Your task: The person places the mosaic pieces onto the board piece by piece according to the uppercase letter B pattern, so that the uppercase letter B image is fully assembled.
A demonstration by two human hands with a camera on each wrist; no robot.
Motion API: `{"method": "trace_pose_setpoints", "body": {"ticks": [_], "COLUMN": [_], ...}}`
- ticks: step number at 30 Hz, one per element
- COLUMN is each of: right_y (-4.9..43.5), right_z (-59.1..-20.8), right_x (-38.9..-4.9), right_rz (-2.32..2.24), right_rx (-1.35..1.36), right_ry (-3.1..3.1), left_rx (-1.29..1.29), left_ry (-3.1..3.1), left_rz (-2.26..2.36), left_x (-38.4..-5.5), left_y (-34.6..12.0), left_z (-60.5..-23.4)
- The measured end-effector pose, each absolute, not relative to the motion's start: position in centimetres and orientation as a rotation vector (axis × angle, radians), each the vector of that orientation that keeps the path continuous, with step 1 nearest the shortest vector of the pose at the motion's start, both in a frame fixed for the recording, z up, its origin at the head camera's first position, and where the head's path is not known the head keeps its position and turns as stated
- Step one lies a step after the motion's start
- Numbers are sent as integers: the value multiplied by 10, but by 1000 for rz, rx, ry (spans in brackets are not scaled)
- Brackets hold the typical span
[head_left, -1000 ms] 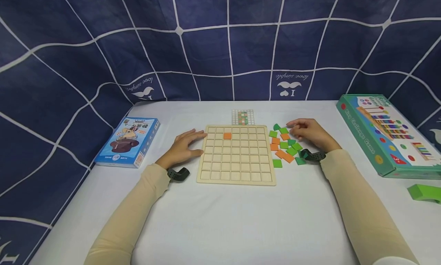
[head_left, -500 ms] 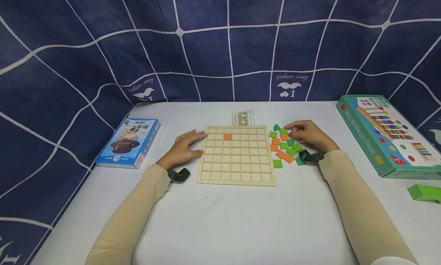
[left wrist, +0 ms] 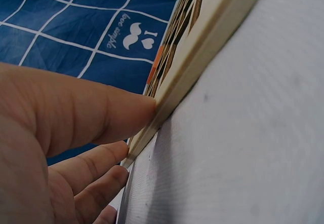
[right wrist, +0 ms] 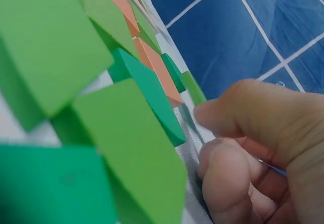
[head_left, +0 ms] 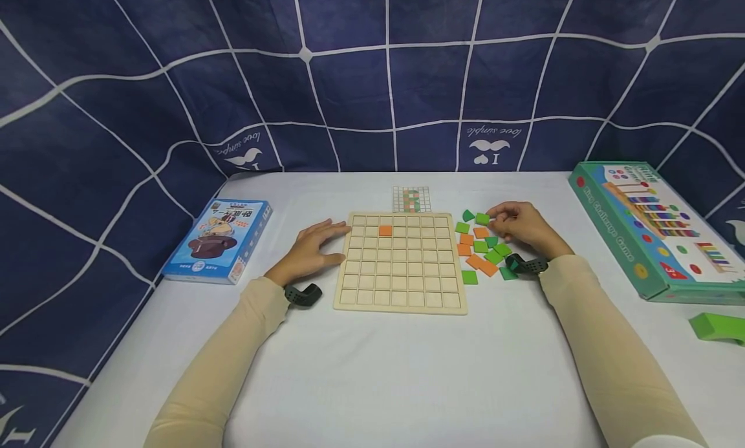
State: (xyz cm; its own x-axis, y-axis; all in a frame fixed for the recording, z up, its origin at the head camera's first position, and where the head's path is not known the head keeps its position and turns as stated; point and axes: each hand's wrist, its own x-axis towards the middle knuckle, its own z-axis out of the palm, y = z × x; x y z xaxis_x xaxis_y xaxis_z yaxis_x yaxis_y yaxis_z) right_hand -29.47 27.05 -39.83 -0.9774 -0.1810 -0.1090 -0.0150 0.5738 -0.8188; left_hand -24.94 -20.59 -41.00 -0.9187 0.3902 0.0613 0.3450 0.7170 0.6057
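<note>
The light wooden grid board (head_left: 401,311) lies flat on the table with one orange square tile (head_left: 385,231) in its upper part. My left hand (head_left: 311,251) rests at the board's left edge, its thumb and fingertips against the rim in the left wrist view. To the board's right lie several loose orange and green tiles. My right hand (head_left: 522,226) is at the far side of this pile, fingers curled, with thumb and index finger at the edge of a green square tile (head_left: 482,219). The index finger is hidden behind the thumb (right wrist: 217,113) in the right wrist view.
A small card with a coloured grid pattern (head_left: 411,199) lies behind the board. At left sits a blue box (head_left: 216,241); at right, a green game box (head_left: 658,234) and a green arched block (head_left: 718,327). A dark blue checked cloth (head_left: 372,79) hangs behind the table.
The right hand reached in over the green square tile, then drew back slightly to the right, and that tile shifted a little with it. The left hand and board stayed put.
</note>
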Motion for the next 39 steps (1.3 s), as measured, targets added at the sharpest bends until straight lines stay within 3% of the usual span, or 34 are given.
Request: {"method": "trace_pose_setpoints", "body": {"ticks": [22,39], "right_y": [246,187], "right_z": [-377,-379], "right_x": [-293,-289], "right_rz": [-1584,-1857], "right_rx": [-241,-153], "right_ry": [2488,2075], "left_rx": [610,624], "left_ry": [2846,2853], "left_rz": [982,966], "left_x": [-249,-251], "left_y": [-205,-206], "left_z": [-409,-412]}}
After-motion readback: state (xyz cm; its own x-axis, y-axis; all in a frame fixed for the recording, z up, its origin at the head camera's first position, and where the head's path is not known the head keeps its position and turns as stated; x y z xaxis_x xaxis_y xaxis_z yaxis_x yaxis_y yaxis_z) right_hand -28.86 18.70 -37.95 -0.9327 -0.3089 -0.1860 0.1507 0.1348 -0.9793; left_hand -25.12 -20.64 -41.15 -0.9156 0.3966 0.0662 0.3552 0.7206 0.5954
